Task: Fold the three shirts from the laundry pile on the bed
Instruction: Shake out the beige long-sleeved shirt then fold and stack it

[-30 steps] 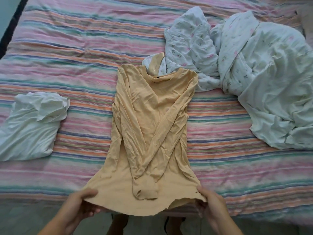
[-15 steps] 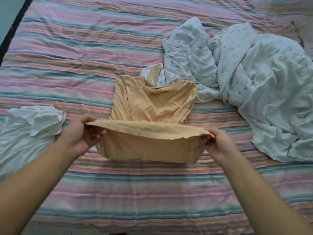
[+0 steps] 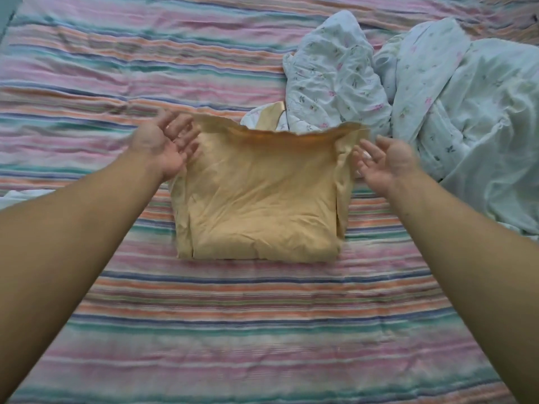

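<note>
On the striped bedspread [image 3: 262, 316] the tan long-sleeved shirt [image 3: 259, 205] lies folded in half, one fold apparently left; left hand [image 3: 163, 147] and right hand [image 3: 385, 161] spread, touching its far corners; floral white laundry pile [image 3: 437, 112] waits unfolded.

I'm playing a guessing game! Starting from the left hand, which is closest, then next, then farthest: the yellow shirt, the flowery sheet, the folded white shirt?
1. Yellow shirt: right beside the left hand.
2. Folded white shirt: a sliver at the left edge.
3. Flowery sheet: across, upper right.

Home bedroom: striped bedspread [image 3: 204, 316], rumpled floral bedding [image 3: 437, 112].
</note>
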A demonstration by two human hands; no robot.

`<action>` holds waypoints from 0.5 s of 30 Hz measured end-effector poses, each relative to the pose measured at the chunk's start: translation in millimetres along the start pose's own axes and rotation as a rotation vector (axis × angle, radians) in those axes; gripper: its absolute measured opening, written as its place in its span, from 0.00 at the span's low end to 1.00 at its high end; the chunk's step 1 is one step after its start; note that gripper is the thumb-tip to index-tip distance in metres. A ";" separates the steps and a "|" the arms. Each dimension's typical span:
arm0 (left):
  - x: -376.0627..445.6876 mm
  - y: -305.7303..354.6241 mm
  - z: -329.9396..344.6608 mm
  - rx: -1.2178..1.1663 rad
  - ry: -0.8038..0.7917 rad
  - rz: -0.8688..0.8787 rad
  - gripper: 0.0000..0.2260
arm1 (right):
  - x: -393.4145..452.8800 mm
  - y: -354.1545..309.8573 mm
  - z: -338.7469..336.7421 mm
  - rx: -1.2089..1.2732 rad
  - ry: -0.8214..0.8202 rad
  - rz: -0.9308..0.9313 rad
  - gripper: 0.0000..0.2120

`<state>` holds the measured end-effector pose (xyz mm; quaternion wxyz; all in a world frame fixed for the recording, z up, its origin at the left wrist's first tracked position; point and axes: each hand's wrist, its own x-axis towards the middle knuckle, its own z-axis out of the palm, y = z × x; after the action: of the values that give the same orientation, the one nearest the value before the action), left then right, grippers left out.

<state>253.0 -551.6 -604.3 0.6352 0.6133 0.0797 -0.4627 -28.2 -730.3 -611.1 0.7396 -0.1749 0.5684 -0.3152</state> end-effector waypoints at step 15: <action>-31.6 -124.6 -86.1 0.515 0.274 -0.202 0.30 | -22.0 134.8 -93.1 -0.529 0.243 0.192 0.33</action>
<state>190.1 -440.2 -691.3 0.3931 0.7997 0.1055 -0.4414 -84.1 -606.6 -705.5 0.6214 -0.2682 0.7288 -0.1036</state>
